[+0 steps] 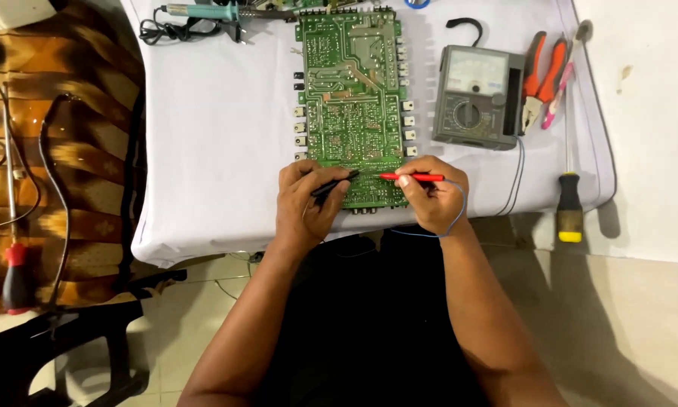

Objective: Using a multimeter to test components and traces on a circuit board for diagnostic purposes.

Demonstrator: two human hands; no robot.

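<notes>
Gripping a black probe [334, 183], left hand [303, 207] closed around it at the near edge of the green circuit board [352, 105], tip on the board. Right hand [434, 197] closed on a red probe [411, 177], tip pointing inward toward the black one, nearly meeting. Both hands resting at the table [218, 151] front edge. Beyond the right hand, a grey meter [474, 96]; farther right, orange pliers [542, 75] and a screwdriver [569, 203] overhanging the edge. Bare white cloth left of the left hand.
</notes>
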